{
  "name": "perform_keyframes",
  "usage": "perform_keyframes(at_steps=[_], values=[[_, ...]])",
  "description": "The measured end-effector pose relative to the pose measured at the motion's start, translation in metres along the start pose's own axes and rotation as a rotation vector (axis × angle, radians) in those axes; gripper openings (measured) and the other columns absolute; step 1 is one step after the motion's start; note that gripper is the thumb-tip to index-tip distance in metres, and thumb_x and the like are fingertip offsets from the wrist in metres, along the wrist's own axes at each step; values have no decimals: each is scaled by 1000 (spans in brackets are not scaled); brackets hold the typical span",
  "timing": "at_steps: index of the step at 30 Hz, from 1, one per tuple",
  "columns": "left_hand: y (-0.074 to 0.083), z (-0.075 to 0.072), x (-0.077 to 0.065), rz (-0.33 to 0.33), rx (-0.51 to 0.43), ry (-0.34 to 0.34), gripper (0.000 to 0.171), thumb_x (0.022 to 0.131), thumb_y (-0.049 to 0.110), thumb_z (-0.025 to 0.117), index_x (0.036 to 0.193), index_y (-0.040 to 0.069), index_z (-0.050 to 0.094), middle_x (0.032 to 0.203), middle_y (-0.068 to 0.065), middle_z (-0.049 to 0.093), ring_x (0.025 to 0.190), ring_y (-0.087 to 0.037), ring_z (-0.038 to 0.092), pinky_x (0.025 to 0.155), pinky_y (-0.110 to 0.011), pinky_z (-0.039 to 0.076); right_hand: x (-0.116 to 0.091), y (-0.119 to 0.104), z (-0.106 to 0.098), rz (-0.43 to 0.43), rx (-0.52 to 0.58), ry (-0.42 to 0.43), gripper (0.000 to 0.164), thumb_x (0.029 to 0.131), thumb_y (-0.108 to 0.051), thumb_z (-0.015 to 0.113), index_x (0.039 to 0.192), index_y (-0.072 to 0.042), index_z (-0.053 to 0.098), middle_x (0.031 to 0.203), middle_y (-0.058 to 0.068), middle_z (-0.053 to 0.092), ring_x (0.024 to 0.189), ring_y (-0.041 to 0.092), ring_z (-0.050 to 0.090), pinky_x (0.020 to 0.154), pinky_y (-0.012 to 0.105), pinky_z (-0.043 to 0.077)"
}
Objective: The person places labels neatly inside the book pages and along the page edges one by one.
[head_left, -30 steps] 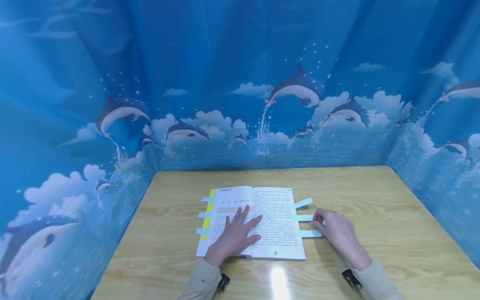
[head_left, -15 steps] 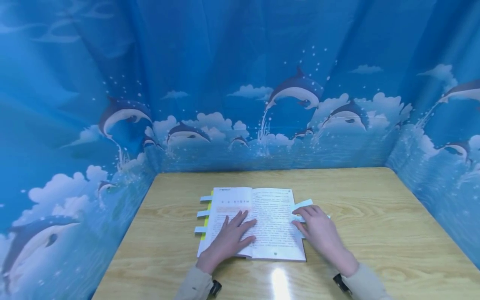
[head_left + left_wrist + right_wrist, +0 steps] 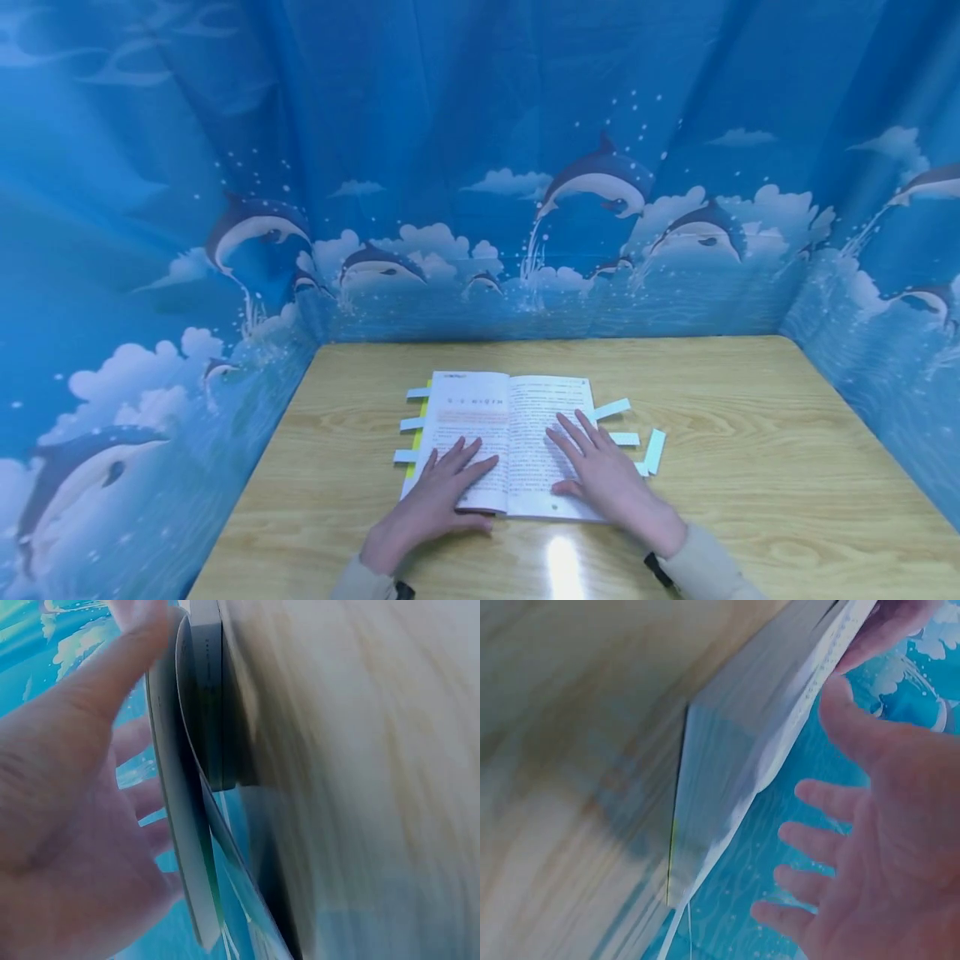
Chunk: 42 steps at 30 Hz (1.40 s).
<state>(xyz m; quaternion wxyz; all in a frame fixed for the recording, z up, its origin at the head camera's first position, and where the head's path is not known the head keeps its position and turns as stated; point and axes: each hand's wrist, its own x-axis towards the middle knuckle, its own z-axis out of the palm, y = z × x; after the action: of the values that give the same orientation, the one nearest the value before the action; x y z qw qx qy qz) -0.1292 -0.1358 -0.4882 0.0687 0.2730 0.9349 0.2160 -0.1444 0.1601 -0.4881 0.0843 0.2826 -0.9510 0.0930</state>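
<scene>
An open book (image 3: 536, 500) with printed pages lies on the wooden table. My left hand (image 3: 442, 487) rests with spread fingers on its left page, the thumb by the bottom edge. In the left wrist view that thumb reaches the edge of the page stack. My right hand (image 3: 603, 475) is over the right page, fingers extended and holding nothing; the right wrist view shows most of its fingers apart from the paper. Pale blue strips (image 3: 611, 408) jut from the right edge. One slanted strip (image 3: 655, 452) stands farther out; whether it joins the lowest one cannot be told.
Several pale strips (image 3: 412, 424) also stick out on the left, beside a yellow band (image 3: 422, 425) at the book's edge. The wooden table (image 3: 780, 467) extends on both sides. A blue dolphin-print curtain (image 3: 450, 167) encloses its back and sides.
My right hand has left the strips at the right edge and moved left over the page, its fingers spreading. My left hand has slid slightly toward me. A slanted strip now shows at the right.
</scene>
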Motion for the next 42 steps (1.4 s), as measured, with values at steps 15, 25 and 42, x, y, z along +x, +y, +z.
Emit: perform_keyframes(at_steps=[15, 25, 42], values=[[-8, -14, -21, 29, 69, 62, 67, 80, -1, 71, 144, 17, 58, 154, -9, 49, 145, -36, 39, 117, -68, 25, -7, -6, 2, -26, 140, -140, 69, 97, -48, 61, 153, -11, 45, 161, 18, 35, 146, 46, 31, 112, 72, 29], [-2, -31, -23, 289, 282, 340, 31, 75, 17, 88, 104, 24, 79, 120, 5, 74, 116, -18, 67, 109, -58, 42, -7, -6, 1, -7, 156, -160, 68, 97, -46, 62, 153, -12, 44, 162, 16, 34, 148, 45, 28, 112, 74, 25], [20, -36, -11, 531, 376, 682, 37, 74, 21, 85, 111, 22, 75, 131, 1, 68, 129, -24, 58, 114, -58, 37, -8, -4, -4, -17, 184, -161, 68, 96, -45, 64, 152, -10, 46, 161, 18, 35, 147, 47, 29, 111, 74, 28]])
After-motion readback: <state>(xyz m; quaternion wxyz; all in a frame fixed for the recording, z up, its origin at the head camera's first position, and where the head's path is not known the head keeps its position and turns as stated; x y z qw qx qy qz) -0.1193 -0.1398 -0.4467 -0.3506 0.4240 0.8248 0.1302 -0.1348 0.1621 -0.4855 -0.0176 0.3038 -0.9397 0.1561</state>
